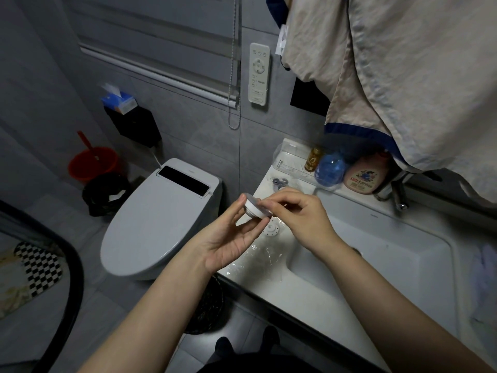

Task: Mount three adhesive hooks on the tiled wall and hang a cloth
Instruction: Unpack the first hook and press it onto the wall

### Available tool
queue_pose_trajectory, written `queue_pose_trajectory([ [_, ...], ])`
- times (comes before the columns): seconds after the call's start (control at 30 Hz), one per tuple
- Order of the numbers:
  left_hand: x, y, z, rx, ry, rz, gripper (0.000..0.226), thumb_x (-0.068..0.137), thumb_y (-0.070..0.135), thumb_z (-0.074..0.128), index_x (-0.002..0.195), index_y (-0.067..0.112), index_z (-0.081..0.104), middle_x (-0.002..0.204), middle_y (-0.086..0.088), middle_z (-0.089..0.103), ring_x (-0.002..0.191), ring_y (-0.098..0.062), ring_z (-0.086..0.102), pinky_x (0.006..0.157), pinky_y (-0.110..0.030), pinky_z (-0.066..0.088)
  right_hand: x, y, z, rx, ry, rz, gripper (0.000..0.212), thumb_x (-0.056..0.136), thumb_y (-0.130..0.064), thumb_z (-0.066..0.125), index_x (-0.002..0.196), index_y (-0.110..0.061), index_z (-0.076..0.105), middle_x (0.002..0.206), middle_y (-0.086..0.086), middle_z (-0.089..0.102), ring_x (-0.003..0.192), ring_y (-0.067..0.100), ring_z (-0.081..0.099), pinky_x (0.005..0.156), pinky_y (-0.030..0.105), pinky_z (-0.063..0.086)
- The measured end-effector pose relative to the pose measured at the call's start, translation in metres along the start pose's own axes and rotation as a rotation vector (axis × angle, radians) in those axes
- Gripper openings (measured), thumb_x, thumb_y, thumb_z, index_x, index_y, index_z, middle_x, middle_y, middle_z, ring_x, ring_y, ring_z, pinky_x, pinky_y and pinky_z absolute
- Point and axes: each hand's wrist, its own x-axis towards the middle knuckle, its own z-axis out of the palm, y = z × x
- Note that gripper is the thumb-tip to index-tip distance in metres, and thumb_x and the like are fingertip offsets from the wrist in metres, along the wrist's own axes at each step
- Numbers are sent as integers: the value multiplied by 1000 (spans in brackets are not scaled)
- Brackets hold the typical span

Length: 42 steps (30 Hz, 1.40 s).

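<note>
My left hand [231, 238] holds a round white adhesive hook [255, 207] between thumb and fingers, just above the left end of the sink counter. My right hand [298, 214] pinches at the hook's right edge with its fingertips. A second white round hook [273, 229] lies on the counter right below, on clear plastic wrapping [258, 261]. Another grey hook piece [279, 183] lies farther back on the counter. A beige cloth with blue trim [390, 76] hangs at the upper right. The grey tiled wall [201, 125] stands behind.
A white sink counter [309, 300] runs along the right with a faucet [398, 195], bottles [360, 173] and a clear tray [290, 157]. A closed toilet [158, 219] is at the left, a remote panel [258, 74] and tissue holder [134, 122] on the wall, red bucket [92, 164] and black bin [105, 193].
</note>
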Motion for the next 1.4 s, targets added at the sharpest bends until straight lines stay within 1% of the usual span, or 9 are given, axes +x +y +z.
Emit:
queue_pose_trajectory([
  [0.17, 2, 0, 1, 19, 13, 15, 23, 79, 25, 71, 71, 4, 75, 125, -23, 61, 124, -28, 58, 84, -29, 60, 4, 3, 3, -31, 50, 65, 8, 92, -9, 65, 89, -10, 73, 86, 0, 68, 68, 2, 61, 70, 16, 48],
  [0.33, 2, 2, 1, 19, -21, 61, 52, 87, 19, 67, 132, -2, 53, 133, -21, 61, 130, -32, 54, 94, -35, 56, 8, 8, 2, -2, 82, 147, 6, 95, -9, 61, 92, -8, 66, 82, 3, 74, 61, 7, 60, 62, 14, 46],
  [0.5, -1, 2, 1, 62, 41, 42, 17, 79, 15, 69, 82, 1, 78, 110, -22, 69, 112, -33, 66, 90, -39, 57, 7, 13, 1, -17, 148, 159, 8, 92, -5, 63, 94, -11, 69, 79, 5, 74, 63, 10, 63, 62, 21, 50],
  [0.67, -2, -3, -4, 59, 73, 64, 19, 78, 13, 68, 63, 6, 77, 90, -16, 75, 90, -30, 74, 90, -41, 56, 6, 18, -4, -54, 227, 186, 33, 92, 5, 52, 115, -12, 69, 83, 8, 70, 63, 4, 65, 62, 14, 50],
  [0.73, -1, -3, -8, 41, 92, 63, 16, 77, 13, 68, 67, 4, 77, 89, -16, 75, 89, -30, 74, 88, -41, 56, 6, 21, -7, -34, 228, 216, 31, 95, 3, 50, 111, -14, 71, 84, 11, 68, 64, 7, 68, 61, 16, 50],
  [0.83, 5, -3, -19, -6, 124, 51, 25, 77, 14, 71, 99, 1, 69, 93, -19, 74, 92, -30, 73, 87, -39, 57, 6, 28, -9, 62, 238, 275, 30, 95, 4, 50, 95, -16, 72, 82, 13, 65, 68, 18, 73, 60, 20, 53],
  [1.0, 14, -8, -39, -18, 246, 59, 15, 73, 17, 76, 66, 6, 69, 98, -19, 71, 94, -28, 70, 83, -38, 59, -1, 41, -7, 260, 317, 448, 27, 93, 9, 48, 87, -2, 71, 88, 20, 71, 81, 25, 75, 75, 27, 60],
  [1.2, 24, -26, -75, -7, 462, 44, 18, 78, 20, 77, 76, 10, 62, 70, -13, 71, 79, -25, 69, 73, -31, 60, -19, 70, -9, 341, 408, 659, 8, 84, -4, 71, 85, 3, 74, 83, 17, 73, 78, 25, 73, 76, 31, 61],
  [1.4, 37, -38, -99, -73, 547, 48, 21, 86, 28, 74, 77, 16, 59, 87, -10, 70, 90, -20, 67, 82, -30, 59, -41, 110, 3, 184, 381, 734, 17, 78, 3, 75, 93, -2, 70, 82, 14, 66, 76, 29, 71, 72, 30, 60],
])
